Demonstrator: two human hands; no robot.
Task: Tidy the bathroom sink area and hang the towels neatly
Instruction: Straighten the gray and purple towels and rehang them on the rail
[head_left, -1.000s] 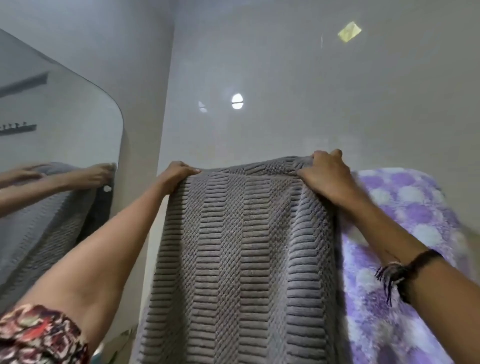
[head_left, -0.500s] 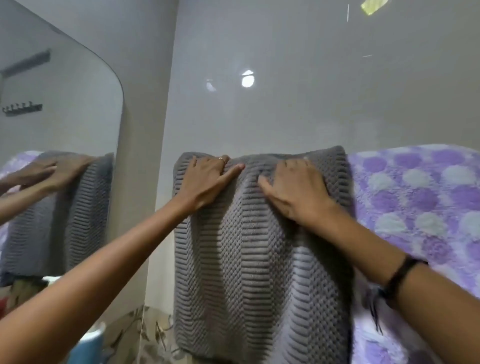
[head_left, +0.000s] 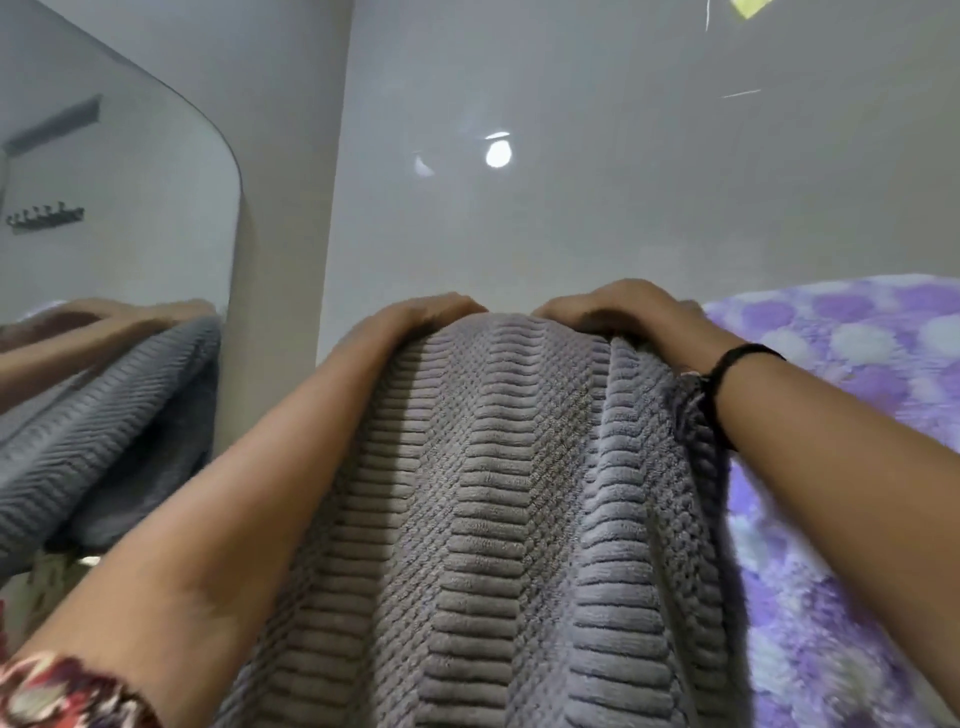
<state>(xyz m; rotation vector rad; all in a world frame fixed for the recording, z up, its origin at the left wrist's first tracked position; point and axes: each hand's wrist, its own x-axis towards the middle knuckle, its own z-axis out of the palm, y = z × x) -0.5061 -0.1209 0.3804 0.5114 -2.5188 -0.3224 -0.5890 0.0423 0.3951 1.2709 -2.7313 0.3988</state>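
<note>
Thick grey ribbed terry towel (head_left: 498, 519) hangs against the pale tiled wall (head_left: 571, 182), its top fold at the fingers and its long axis running straight down toward the camera. Left hand (head_left: 415, 317) and right hand (head_left: 618, 306) sit side by side on that top fold, fingers curled over the edge; what they hook behind it is hidden, and no rail shows. Cloth bunches into vertical ridges under the right hand. A fluffy purple-and-white spotted towel (head_left: 857, 364) hangs just beside it, on the right. Rounded mirror (head_left: 130, 208) to the left. Judgement: spreading the fold sideways comes next, with both hands equally near.
</note>
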